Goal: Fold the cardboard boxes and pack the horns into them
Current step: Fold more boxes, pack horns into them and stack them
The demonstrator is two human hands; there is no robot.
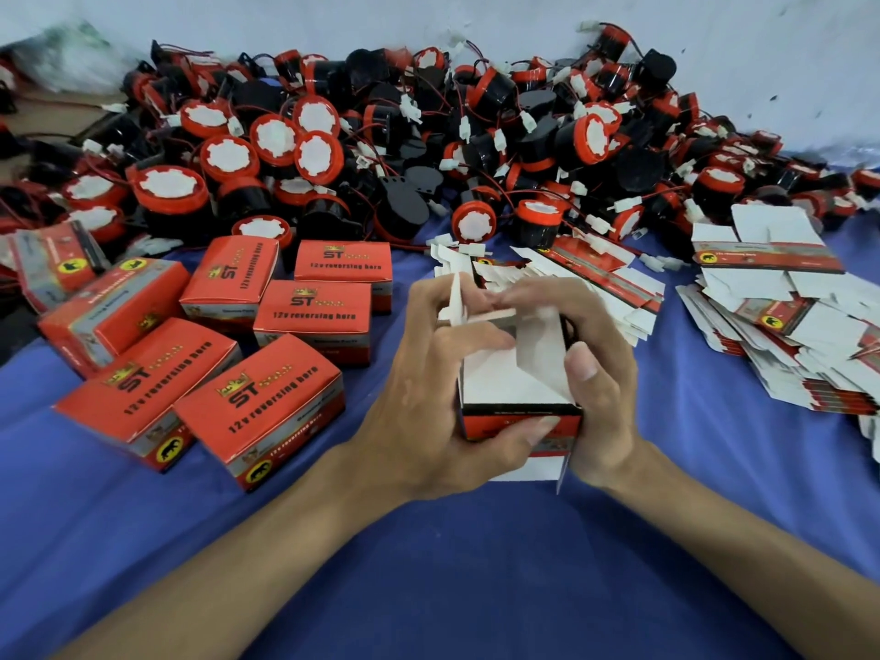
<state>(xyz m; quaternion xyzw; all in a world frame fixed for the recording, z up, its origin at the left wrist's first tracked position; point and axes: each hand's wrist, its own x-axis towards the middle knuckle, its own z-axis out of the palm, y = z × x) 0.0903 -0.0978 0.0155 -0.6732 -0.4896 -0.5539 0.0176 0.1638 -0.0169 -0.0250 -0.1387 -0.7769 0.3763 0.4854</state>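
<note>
A red and white cardboard box [512, 388] stands half formed in the middle of the blue cloth, white flaps up at its top. My left hand [428, 388] grips its left side, thumb across the red front, fingers curled onto the upper flaps. My right hand [590, 373] grips the right side, its fingers bent over the top flaps and thumb on the edge. Whether a horn lies inside is hidden. A big heap of red and black horns [381, 150] with wires covers the far side.
Several closed red boxes [228, 354] printed "12v reversing horn" lie at the left. Flat unfolded box blanks are stacked at the right [785, 335] and behind my hands [600, 278]. A pale wall rises behind the heap. Blue cloth [452, 564] spreads under my forearms.
</note>
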